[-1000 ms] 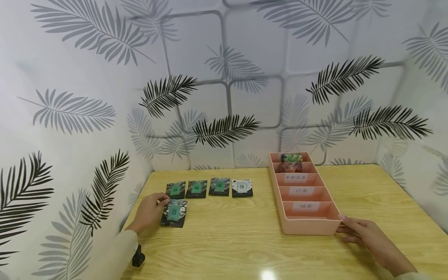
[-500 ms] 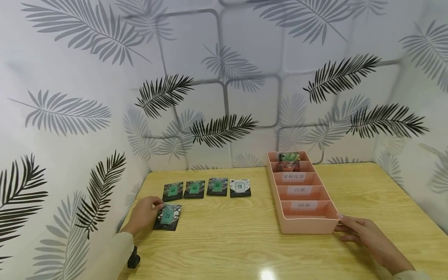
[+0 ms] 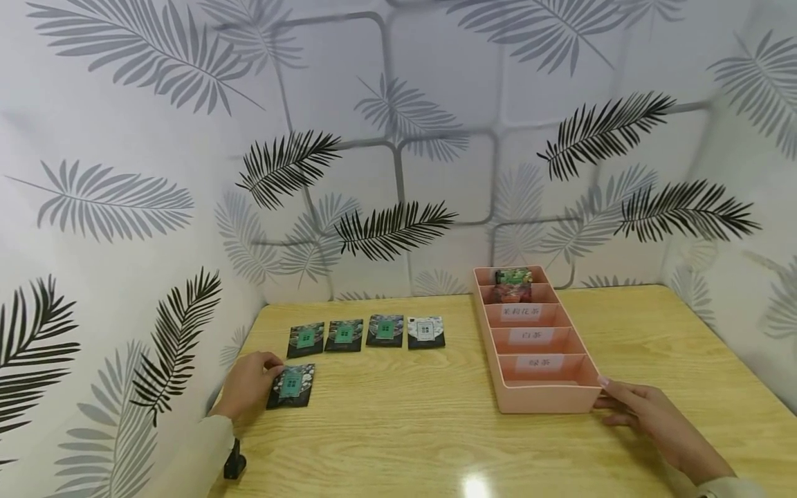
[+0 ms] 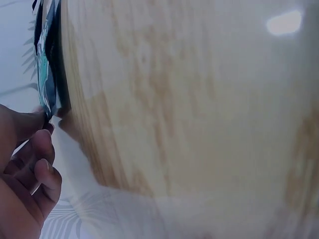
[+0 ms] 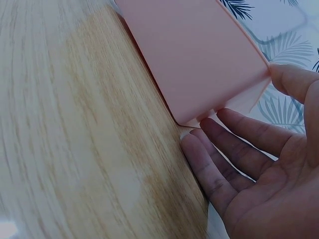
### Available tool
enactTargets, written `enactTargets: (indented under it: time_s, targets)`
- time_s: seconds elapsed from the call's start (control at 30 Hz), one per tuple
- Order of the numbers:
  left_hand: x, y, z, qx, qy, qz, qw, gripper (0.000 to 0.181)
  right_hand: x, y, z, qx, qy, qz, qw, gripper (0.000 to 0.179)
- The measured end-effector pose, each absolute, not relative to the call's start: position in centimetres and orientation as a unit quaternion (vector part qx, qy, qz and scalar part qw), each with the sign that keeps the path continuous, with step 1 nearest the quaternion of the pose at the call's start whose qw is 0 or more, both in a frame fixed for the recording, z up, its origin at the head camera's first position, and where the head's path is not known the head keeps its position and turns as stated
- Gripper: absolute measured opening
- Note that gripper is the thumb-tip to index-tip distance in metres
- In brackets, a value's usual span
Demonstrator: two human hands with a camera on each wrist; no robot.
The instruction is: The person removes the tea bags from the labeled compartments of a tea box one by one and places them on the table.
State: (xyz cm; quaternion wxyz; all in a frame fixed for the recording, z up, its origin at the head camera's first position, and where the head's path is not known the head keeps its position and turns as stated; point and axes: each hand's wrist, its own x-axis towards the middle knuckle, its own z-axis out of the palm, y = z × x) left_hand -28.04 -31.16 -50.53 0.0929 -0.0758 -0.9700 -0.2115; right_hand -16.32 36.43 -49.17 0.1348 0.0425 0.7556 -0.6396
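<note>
My left hand (image 3: 248, 384) pinches the left edge of a black tea sachet (image 3: 290, 386) with a green label, low over the table at the left. In the left wrist view this sachet (image 4: 47, 62) shows nearly edge-on, gripped between thumb and fingers. At the right, my right hand (image 3: 647, 422) touches the near right corner of a long pink divided box (image 3: 548, 401). The right wrist view shows the thumb at the box's rim and fairly straight fingers (image 5: 244, 130) against its lower edge.
Behind the left hand, several sachets lie in a row, three with green labels and one white-labelled sachet (image 3: 426, 333). The box's far compartments hold a green packet (image 3: 514, 276) and a dark red packet (image 3: 512, 294); nearer ones carry paper labels (image 3: 539, 362). A patterned wall backs the table.
My left hand has moved a little left and nearer with the sachet. The right hand stays at the box corner. The head view has shifted slightly.
</note>
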Motion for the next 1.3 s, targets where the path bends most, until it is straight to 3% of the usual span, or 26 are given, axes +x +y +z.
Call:
enactTargets:
  time_s: [0.33,0.6,1.3]
  targets:
    - [-28.0,-31.2,-50.5,-0.059,-0.97,-0.216,0.091,0.009,-16.3,36.4,-49.3,0.043,0.757,-0.638,0.134,0.069]
    - [-28.4,-30.7,-50.3,-0.072,-0.968,-0.211,0.118,0.01,-16.3,36.4,-49.2,0.047,0.758,-0.636,0.133,0.068]
    - [-29.8,-23.8,-47.1,-0.155,-0.943,-0.268,0.124,0.02,-16.3,36.4,-49.3,0.048,0.762,-0.634,0.125,0.069]
